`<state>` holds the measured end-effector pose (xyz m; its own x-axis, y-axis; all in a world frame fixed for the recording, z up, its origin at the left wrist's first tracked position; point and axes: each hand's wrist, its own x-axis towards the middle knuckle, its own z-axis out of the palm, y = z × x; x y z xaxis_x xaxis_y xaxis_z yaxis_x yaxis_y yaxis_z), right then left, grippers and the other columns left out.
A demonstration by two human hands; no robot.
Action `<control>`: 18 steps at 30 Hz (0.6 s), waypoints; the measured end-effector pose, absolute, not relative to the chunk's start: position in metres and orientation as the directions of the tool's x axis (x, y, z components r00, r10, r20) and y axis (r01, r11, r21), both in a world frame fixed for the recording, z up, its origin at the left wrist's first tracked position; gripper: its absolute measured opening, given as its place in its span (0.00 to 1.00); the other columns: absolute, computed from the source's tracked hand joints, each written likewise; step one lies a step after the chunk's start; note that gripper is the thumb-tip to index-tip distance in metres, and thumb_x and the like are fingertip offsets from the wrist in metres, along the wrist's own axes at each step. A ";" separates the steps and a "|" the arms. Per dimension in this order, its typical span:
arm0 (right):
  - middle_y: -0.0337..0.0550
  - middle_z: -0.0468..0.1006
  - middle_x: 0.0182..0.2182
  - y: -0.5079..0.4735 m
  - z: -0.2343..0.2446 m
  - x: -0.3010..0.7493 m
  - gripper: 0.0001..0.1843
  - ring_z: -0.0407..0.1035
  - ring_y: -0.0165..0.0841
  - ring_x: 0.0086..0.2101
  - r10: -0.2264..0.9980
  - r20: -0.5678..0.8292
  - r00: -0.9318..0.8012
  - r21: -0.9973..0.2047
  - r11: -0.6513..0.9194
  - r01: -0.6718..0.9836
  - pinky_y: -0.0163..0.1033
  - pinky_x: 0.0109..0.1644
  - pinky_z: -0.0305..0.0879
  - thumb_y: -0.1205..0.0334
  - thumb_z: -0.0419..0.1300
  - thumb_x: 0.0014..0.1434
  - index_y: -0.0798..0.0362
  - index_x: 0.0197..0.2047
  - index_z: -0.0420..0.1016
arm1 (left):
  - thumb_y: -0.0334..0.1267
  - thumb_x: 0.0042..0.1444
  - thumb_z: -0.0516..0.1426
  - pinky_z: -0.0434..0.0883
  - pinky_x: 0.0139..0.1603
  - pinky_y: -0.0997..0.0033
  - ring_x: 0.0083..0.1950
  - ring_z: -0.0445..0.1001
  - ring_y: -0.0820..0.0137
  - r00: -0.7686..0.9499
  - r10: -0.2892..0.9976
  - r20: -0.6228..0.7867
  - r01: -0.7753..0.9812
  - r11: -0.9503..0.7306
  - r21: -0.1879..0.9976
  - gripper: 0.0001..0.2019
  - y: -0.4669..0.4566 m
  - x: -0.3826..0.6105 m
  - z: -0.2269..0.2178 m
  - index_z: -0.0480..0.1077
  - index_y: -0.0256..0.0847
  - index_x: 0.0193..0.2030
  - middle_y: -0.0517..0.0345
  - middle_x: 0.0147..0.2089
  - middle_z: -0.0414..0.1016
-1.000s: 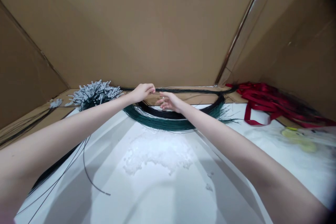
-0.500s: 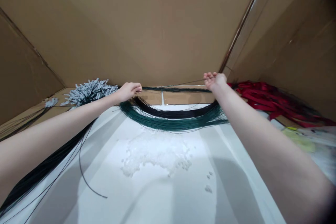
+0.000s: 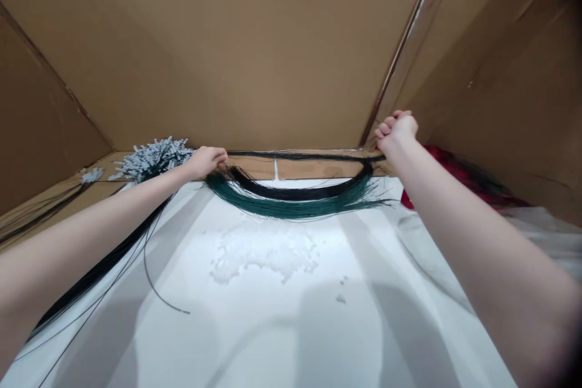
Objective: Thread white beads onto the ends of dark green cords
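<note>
My left hand is closed on the left part of a bundle of thin dark green and black wires that curves across the far side of the white table. My right hand is closed in a fist at the far right, pinching a thin strand drawn taut between both hands along the cardboard wall. The wire bundle sags in an arc below that strand, its ends fanned out near my right wrist.
Cardboard walls enclose the table on three sides. A cluster of white-tipped wires lies far left. Red ribbons lie behind my right arm. Small clear beads are heaped mid-table. Loose black wires trail along my left arm.
My right hand has moved from beside my left hand out to the far right and slightly upward, drawing the strand out. My left hand shifted a little left.
</note>
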<state>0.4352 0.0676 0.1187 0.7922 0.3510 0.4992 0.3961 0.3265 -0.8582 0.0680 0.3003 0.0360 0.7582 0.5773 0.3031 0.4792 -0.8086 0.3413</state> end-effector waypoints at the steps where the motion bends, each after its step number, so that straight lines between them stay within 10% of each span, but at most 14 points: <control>1: 0.47 0.75 0.46 0.069 0.117 0.420 0.14 0.73 0.33 0.40 0.414 0.464 0.783 -0.878 0.333 0.345 0.42 0.42 0.73 0.57 0.54 0.69 0.55 0.52 0.72 | 0.44 0.65 0.55 0.74 0.47 0.60 0.42 0.76 0.67 0.749 0.576 0.327 0.460 -0.808 0.368 0.13 0.291 0.069 0.039 0.72 0.33 0.42 0.53 0.41 0.77; 5: 0.31 0.62 0.22 0.068 0.104 0.338 0.20 0.55 0.22 0.18 0.644 0.443 0.624 -0.892 0.384 0.238 0.29 0.20 0.55 0.47 0.47 0.70 0.54 0.37 0.67 | 0.48 0.67 0.48 0.68 0.55 0.60 0.50 0.75 0.61 0.726 0.527 0.442 0.306 -0.823 0.478 0.19 0.225 0.079 0.060 0.73 0.36 0.47 0.48 0.46 0.79; 12: 0.33 0.56 0.22 0.018 0.070 0.220 0.26 0.49 0.27 0.22 0.864 0.503 0.037 -0.833 0.473 0.286 0.34 0.23 0.47 0.36 0.52 0.62 0.51 0.27 0.62 | 0.48 0.68 0.47 0.74 0.46 0.69 0.47 0.76 0.67 0.742 0.347 0.573 -0.135 -0.761 0.635 0.21 0.095 0.071 0.108 0.67 0.38 0.59 0.48 0.50 0.75; 18: 0.35 0.59 0.25 -0.026 0.054 0.205 0.22 0.54 0.29 0.26 0.899 0.391 -0.194 -0.823 0.437 0.364 0.36 0.31 0.53 0.45 0.47 0.68 0.52 0.30 0.64 | 0.41 0.65 0.55 0.71 0.41 0.72 0.40 0.74 0.70 0.688 0.378 0.620 -0.169 -0.747 0.643 0.13 0.055 0.033 0.110 0.77 0.37 0.35 0.53 0.38 0.74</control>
<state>0.2048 -0.0264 0.0537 -0.1942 0.8995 0.3914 0.3636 0.4366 -0.8229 0.0332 0.0547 0.1095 0.6876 0.3775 0.6202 -0.1694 -0.7472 0.6426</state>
